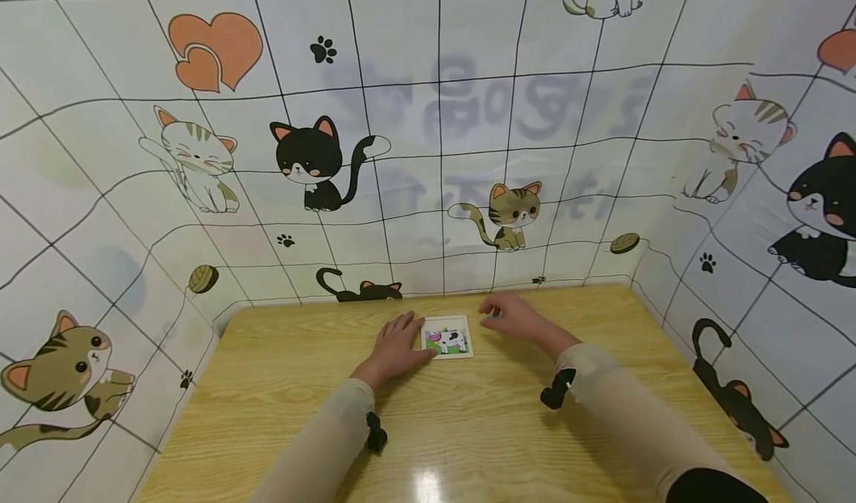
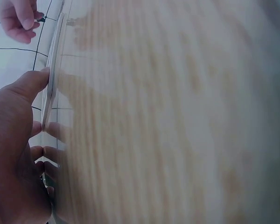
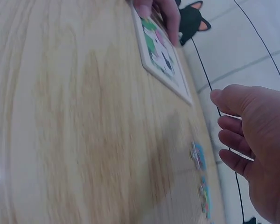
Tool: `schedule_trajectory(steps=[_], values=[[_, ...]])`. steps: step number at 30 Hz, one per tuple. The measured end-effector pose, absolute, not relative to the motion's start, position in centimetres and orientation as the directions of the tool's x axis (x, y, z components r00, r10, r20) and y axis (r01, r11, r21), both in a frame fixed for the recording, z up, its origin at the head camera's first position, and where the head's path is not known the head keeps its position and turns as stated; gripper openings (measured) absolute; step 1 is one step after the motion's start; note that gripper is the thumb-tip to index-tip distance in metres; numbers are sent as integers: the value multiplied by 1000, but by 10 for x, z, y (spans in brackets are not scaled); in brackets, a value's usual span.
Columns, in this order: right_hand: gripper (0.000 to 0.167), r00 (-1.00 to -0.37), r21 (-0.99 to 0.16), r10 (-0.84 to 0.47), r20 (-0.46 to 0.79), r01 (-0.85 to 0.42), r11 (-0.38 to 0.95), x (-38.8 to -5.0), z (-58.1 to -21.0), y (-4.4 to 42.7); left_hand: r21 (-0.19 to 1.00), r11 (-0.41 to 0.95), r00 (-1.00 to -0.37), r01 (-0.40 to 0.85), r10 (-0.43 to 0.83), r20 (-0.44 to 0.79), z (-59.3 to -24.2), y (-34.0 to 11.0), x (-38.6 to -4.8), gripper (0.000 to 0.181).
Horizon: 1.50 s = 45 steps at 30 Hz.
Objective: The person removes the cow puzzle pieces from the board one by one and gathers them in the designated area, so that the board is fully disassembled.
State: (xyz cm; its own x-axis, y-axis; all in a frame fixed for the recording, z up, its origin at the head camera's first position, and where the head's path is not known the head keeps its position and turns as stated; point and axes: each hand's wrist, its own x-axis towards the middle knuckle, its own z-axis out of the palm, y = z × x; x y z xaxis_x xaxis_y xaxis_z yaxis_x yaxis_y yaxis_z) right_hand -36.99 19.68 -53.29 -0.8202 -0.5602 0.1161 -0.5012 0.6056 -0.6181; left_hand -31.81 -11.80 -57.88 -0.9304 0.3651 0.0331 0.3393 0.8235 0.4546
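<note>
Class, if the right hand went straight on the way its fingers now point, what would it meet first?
Likely the right side of the white-framed cow picture, though depth is unclear and the right hand might pass above it.

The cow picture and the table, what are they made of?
The cow picture seems printed on smooth, stiff board, since its pale edges stay straight; card, wood or plastic, I can't tell. The table looks like shiny wood, or a wood-look coating: streaky grain, bright reflection.
</note>
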Motion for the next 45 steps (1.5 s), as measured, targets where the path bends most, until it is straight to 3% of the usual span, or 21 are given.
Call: schedule_trajectory(steps=[19, 25, 35, 45], values=[[36, -734, -564, -679, 16, -567, 600, -361, -535, 114, 453, 824, -929, 340, 369, 27, -589, -121, -326, 87], [37, -695, -519, -719, -24, -606, 603, -361, -537, 104, 457, 816, -924, 353, 382, 32, -589, -122, -327, 85], [33, -643, -554, -762, -74, -609, 568, -368, -542, 100, 465, 803, -919, 373, 390, 64, -584, -122, -322, 82], [36, -647, -591, -756, -98, -574, 567, -369, -544, 102, 457, 813, -922, 362, 386, 44, -584, -121, -323, 82]])
